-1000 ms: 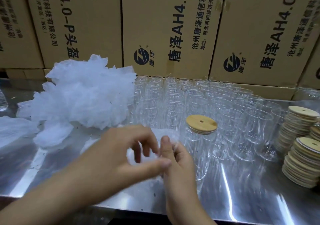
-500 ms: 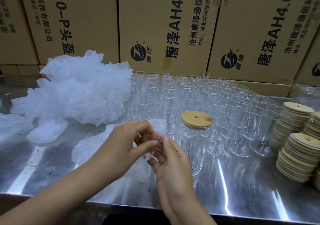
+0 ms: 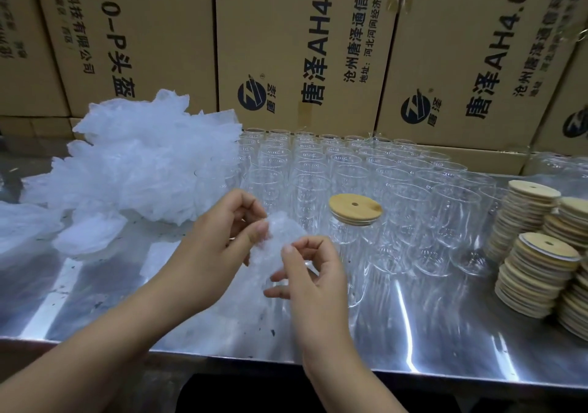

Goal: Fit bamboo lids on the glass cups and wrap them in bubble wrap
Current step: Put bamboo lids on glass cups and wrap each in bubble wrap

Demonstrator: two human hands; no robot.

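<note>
printed cardboard boxes (image 3: 305, 46) stand stacked behind the steel table (image 3: 445, 333).

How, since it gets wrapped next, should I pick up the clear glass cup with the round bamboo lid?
Grip the wall of the clear glass cup below its round bamboo lid, from the near side: unlidded glasses crowd behind and to its right; the lid might lift off.

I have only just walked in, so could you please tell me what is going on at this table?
A person is packing glassware. The left hand and right hand both pinch a piece of bubble wrap above the steel table. Just beside them, one glass cup already wears a bamboo lid. Rows of open cups wait behind, with lid stacks on the right and a heap of wrap on the left.
</note>
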